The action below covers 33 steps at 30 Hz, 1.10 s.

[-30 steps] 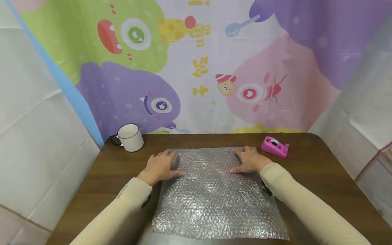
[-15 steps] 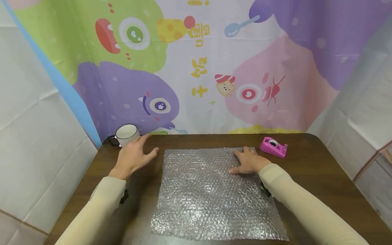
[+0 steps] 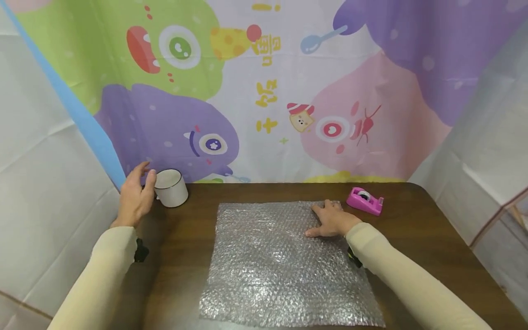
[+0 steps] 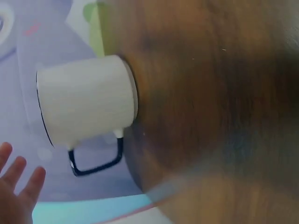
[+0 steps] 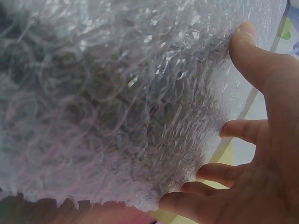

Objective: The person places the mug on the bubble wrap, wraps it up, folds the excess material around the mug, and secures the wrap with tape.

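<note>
A white enamel mug [image 3: 172, 191] with a dark rim stands at the back left of the table. My left hand [image 3: 135, 195] is raised at its left side, fingers apart and holding nothing; it hides most of the handle in the head view. In the left wrist view the mug's dark handle [image 4: 97, 169] shows with bare air between it and my fingertips [image 4: 35, 179]. A square sheet of bubble wrap [image 3: 284, 270] lies flat across the middle. My right hand [image 3: 332, 220] rests on its far right corner, fingers spread over the bubbles.
A pink tape dispenser [image 3: 365, 201] with a roll in it stands at the back right, just beyond my right hand. Behind the brown wooden table [image 3: 177, 275] hangs a cartoon-printed curtain [image 3: 264, 156]. Pale panels [image 3: 41, 183] flank the table.
My left hand has let go of the bubble wrap's left edge and moved left, past the mug's front to its handle side. The right hand has stayed on the sheet.
</note>
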Motion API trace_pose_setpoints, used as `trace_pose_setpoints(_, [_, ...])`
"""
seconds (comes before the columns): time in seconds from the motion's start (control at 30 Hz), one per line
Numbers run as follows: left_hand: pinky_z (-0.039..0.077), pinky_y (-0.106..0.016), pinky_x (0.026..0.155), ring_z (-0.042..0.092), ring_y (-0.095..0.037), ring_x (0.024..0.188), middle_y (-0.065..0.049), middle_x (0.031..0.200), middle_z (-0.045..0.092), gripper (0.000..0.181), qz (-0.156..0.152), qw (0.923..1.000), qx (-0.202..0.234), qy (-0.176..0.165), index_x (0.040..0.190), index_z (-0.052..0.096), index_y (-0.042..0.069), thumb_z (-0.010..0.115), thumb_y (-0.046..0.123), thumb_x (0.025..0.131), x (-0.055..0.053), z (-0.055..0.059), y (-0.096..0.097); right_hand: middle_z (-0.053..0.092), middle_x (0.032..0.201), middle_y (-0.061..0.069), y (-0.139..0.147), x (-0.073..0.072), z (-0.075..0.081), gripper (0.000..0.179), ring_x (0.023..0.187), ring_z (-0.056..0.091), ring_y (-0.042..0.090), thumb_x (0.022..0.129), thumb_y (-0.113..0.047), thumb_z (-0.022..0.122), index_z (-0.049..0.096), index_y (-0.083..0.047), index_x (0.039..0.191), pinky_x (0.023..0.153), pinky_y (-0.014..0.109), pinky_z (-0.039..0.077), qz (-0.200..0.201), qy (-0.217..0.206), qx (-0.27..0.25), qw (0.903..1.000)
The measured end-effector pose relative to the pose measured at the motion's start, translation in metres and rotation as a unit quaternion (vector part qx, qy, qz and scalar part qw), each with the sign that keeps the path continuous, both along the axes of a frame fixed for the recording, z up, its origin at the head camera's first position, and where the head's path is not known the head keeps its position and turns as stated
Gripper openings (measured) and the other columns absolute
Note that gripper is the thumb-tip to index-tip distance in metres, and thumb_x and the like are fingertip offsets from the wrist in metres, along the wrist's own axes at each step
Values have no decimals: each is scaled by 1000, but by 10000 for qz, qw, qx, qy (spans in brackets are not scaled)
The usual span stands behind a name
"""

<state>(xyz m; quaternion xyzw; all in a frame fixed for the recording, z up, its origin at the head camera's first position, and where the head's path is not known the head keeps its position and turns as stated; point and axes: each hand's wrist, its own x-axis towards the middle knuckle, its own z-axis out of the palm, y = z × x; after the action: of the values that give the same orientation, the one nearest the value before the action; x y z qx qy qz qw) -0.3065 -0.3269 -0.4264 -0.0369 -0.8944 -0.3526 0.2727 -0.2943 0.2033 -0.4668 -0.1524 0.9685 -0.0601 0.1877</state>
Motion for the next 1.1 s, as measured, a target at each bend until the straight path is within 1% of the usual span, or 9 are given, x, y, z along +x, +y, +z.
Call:
trace_pose_setpoints(0.07, [33, -66, 112, 47, -50, 135, -30, 145, 53, 54, -50, 9994, 353, -32, 151, 47, 4, 37, 38, 110, -1, -3, -8, 25, 157, 40, -1, 0, 0, 99, 144, 24, 65, 88, -68, 67, 35, -7, 159, 114, 73, 29, -6, -2, 42, 10000])
trace_pose_setpoints(0.23, [29, -63, 118, 41, -50, 142, -30, 152, 46, 57, -37, 9943, 956, -467, 153, 42, 2, 25, 38, 113, -5, -12, -21, 29, 156, 38, -1, -3, -2, 100, 143, 26, 64, 86, -70, 67, 36, -8, 159, 114, 72, 31, 4, 8, 192, 9998])
trace_pose_setpoints(0.33, [25, -58, 122, 36, -47, 146, -30, 153, 44, 62, 19, 9882, 1328, -759, 155, 38, 1, 18, 41, 112, -8, -18, -28, 28, 157, 37, -1, -4, -2, 101, 144, 24, 64, 86, -71, 67, 35, -9, 159, 114, 72, 30, -30, -22, 223, 9997])
trace_pose_setpoints(0.43, [21, -52, 125, 32, -43, 149, -29, 154, 42, 66, 117, 9795, 1734, -1014, 156, 36, 2, 13, 44, 111, -12, -23, -31, 28, 156, 37, -1, -3, -1, 100, 144, 25, 64, 86, -70, 68, 36, -9, 159, 114, 72, 30, -16, -26, 182, 9998])
trace_pose_setpoints(0.53, [20, -52, 126, 30, -43, 150, -29, 155, 41, 69, 207, 9746, 1858, -1235, 157, 33, 2, 11, 47, 110, -16, -26, -33, 28, 156, 37, 0, -3, 0, 99, 144, 25, 63, 86, -69, 68, 36, -9, 158, 113, 72, 32, -22, -52, 159, 9999])
trace_pose_setpoints(0.6, [19, -53, 126, 30, -44, 150, -30, 156, 40, 70, 219, 9744, 1803, -1328, 157, 32, 1, 11, 48, 110, -19, -28, -33, 28, 156, 36, 1, -2, 0, 99, 145, 26, 62, 86, -70, 68, 36, -10, 159, 112, 72, 33, -42, -54, 172, 9998])
trace_pose_setpoints(0.83, [18, -62, 123, 26, -53, 149, -35, 157, 33, 71, 170, 9770, 1288, -1688, 158, 26, -3, 10, 46, 110, -22, -32, -38, 28, 157, 35, 0, -3, -1, 100, 145, 25, 62, 86, -69, 69, 35, -10, 159, 111, 72, 34, -117, -62, 144, 9998])
trace_pose_setpoints(0.97, [21, -68, 119, 26, -60, 145, -40, 155, 31, 69, 198, 9781, 824, -1903, 154, 27, -10, 11, 42, 110, -22, -38, -41, 26, 158, 36, 0, -3, 0, 101, 146, 23, 63, 86, -69, 69, 34, -10, 160, 112, 72, 33, -143, -102, 127, 9998])
trace_pose_setpoints(1.1, [26, -70, 114, 31, -62, 140, -43, 149, 34, 68, 175, 9789, 394, -1998, 149, 31, -13, 13, 39, 111, -23, -44, -42, 26, 158, 35, 1, -3, 0, 103, 146, 22, 63, 85, -70, 69, 33, -10, 160, 112, 73, 33, -195, -84, 150, 9997])
